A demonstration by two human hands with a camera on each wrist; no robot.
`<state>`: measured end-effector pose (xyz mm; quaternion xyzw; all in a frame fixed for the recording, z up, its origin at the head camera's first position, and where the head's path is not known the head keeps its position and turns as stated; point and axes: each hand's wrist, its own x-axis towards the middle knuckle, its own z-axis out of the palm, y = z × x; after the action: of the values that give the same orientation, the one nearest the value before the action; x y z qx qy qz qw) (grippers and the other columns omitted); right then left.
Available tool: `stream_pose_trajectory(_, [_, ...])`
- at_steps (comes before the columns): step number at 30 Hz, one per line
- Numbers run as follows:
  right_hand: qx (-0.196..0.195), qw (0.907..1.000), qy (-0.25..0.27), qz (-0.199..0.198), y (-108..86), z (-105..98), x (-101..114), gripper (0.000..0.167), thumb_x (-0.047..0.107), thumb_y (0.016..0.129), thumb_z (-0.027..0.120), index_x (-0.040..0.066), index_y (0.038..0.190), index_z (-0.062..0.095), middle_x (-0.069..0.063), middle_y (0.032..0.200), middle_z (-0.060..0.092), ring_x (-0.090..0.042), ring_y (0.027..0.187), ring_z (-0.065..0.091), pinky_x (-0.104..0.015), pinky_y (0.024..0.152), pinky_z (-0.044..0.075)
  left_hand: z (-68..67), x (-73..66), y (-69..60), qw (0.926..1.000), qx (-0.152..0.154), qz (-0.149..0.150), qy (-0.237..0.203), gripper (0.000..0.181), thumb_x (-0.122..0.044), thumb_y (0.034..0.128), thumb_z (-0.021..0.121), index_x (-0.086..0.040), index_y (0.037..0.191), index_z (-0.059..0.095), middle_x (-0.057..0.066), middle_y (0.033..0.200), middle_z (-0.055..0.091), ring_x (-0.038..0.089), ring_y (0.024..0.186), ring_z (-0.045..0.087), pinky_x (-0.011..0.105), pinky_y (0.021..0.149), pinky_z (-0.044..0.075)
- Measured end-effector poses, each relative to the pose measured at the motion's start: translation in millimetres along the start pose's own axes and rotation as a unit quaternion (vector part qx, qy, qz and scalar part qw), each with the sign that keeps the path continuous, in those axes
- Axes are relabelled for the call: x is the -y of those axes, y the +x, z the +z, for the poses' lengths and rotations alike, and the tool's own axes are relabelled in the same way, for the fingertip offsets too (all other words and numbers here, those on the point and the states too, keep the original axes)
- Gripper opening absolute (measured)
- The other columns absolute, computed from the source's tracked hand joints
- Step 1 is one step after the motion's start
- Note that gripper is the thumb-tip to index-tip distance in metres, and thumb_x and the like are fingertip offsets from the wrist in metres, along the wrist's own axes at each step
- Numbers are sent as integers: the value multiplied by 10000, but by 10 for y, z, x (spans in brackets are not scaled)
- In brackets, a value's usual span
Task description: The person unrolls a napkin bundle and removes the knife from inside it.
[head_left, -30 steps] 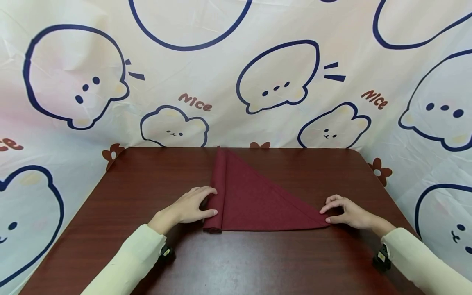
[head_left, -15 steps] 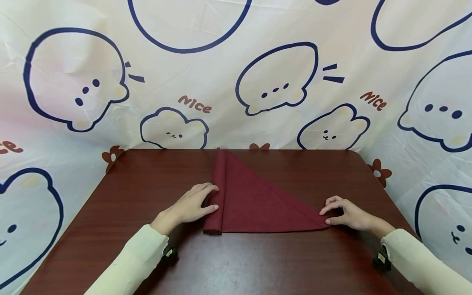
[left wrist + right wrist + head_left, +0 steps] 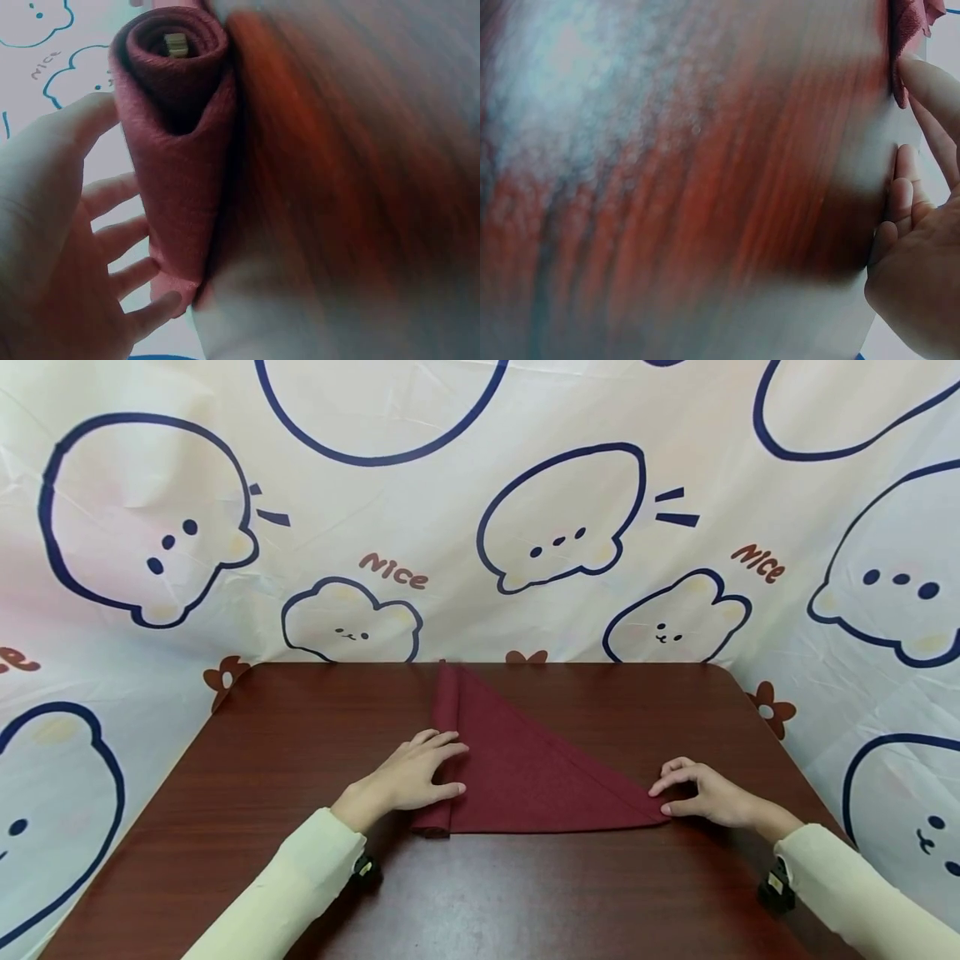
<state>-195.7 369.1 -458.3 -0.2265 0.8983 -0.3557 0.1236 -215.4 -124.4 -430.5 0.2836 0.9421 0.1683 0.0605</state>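
Observation:
A dark red cloth [image 3: 525, 768] lies folded in a triangle on the table, its left side wound into a roll [image 3: 445, 702]. My left hand [image 3: 405, 777] lies over the near half of this roll, fingers spread and thumb apart. Seen from the left wrist, the thumb and fingertips touch or nearly touch the rolled cloth [image 3: 176, 180], and a small pale yellowish piece [image 3: 176, 45] shows inside its end. At the pointed right corner, my right hand [image 3: 708, 793] holds the cloth tip between thumb and index finger. The right wrist view shows this corner [image 3: 909, 45] at the thumb; the other fingers curl against the table.
The brown wooden table [image 3: 525, 893] extends around the cloth on all sides. A pale fabric sheet [image 3: 450, 527] with cartoon drawings hangs behind and beside it. Dark wrist cameras [image 3: 777, 885] sit below both sleeves.
My left hand has shifted a little to the right, so its fingertips now reach past the roll over the flat cloth. The roll and my right hand stay about where they were.

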Motion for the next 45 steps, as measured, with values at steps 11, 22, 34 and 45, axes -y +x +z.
stream_pose_trajectory(11, [-28, 10000, -58, -18, 6, -16, 27, 181, 217, 865, 794, 180, 1042, 780, -54, 1156, 546, 47, 1055, 425, -241, 897, 405, 7, 34, -25, 9991, -13, 93, 420, 504, -457, 917, 681, -169, 1330, 656, 127, 1577, 432, 347, 1447, 376, 590, 1095, 393])
stream_pose_trajectory(22, [-104, 9999, -75, -98, -10, -15, 27, 179, 200, 853, 804, 175, 1029, 781, -53, 1153, 548, 60, 1053, 425, -228, 893, 402, -46, 140, -125, 9994, -150, -100, 282, 497, -476, 900, 690, -172, 1292, 657, 128, 1580, 432, 367, 1446, 382, 609, 1096, 388])
stream_pose_trajectory(34, [-77, 9999, -45, -62, -7, -5, 19, 185, 205, 855, 803, 172, 1035, 780, -54, 1156, 539, 65, 1057, 421, -212, 896, 396, -94, 278, -241, 9996, -171, -241, -27, 482, -441, 912, 675, -190, 1320, 630, 135, 1594, 418, 404, 1447, 378, 658, 1095, 369])
stream_pose_trajectory(45, [-49, 10000, 2, -72, -6, 7, 2, 178, 201, 859, 798, 168, 1034, 778, -53, 1151, 538, 62, 1057, 424, -213, 897, 391, -115, 396, -345, 9991, -142, -335, -216, 460, -372, 934, 665, -177, 1347, 606, 165, 1586, 422, 432, 1439, 380, 700, 1064, 370])
